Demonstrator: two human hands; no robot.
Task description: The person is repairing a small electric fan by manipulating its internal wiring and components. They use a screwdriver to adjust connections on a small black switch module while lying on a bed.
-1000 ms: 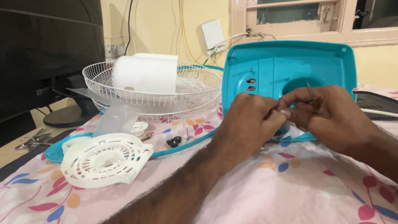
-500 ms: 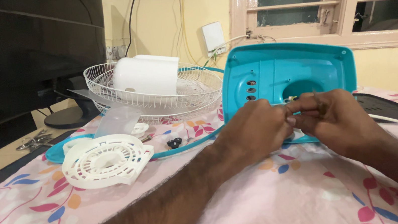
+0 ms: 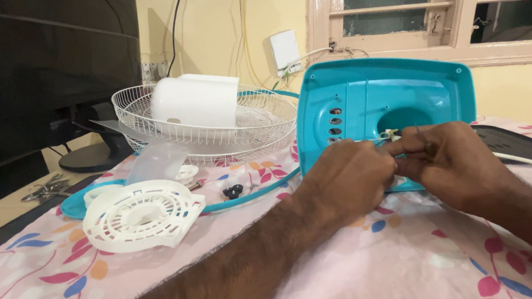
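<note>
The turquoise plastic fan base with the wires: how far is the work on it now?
Done: the fan lies in pieces. The white wire guard holds the white motor cover; the round white slotted plastic cover lies on the floral cloth.
In hand: the left hand and right hand pinch thin wires at the upturned turquoise plastic fan base.
Left: every part remains separate.

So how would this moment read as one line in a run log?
left hand: pinching thin wires | right hand: pinching same wires | at: teal base shell, tilted up | nearby: white round grille, wire fan guard
</note>
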